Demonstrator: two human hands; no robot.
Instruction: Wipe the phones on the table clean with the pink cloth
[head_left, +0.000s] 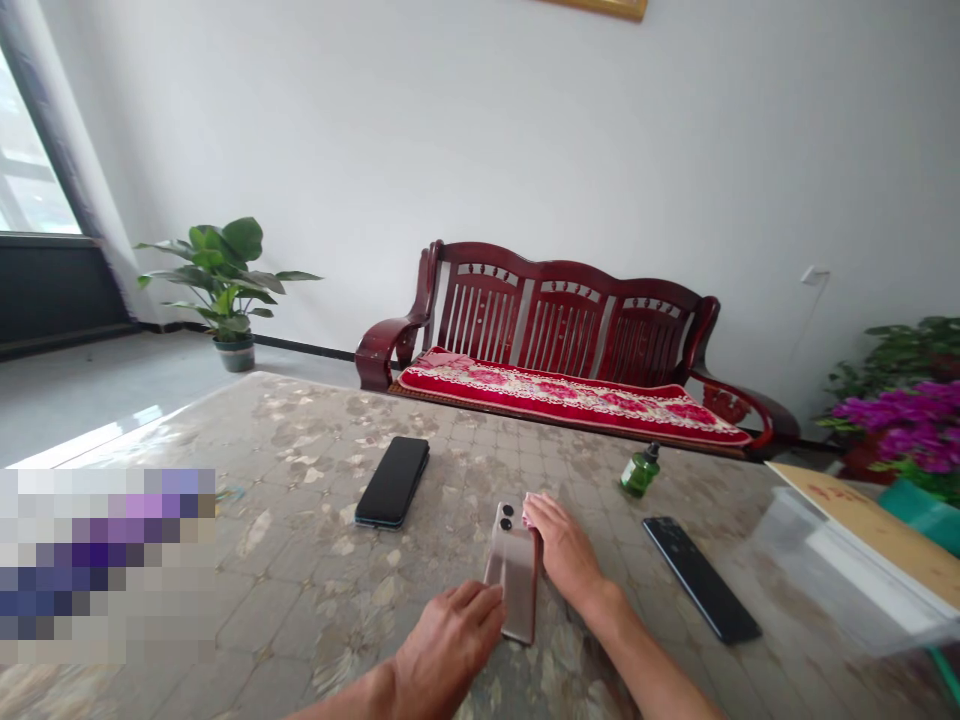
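Note:
A rose-gold phone (517, 580) lies back up on the patterned tablecloth, its two dark camera rings at the far end. My left hand (457, 630) is closed at its near left edge, fingertips resting on the phone's side. Along the far right edge, my right hand (564, 548) has its fingers bent around a small pink cloth (530, 508), pressed against the phone near the cameras. Most of that cloth is hidden under the fingers.
A black phone (394, 482) lies to the left and a dark phone (699, 577) to the right. Behind the latter stands a green pump bottle (639, 474). A clear plastic box (832, 570) is at the right edge. Beyond the table (300, 440) is a red wooden bench (562, 320).

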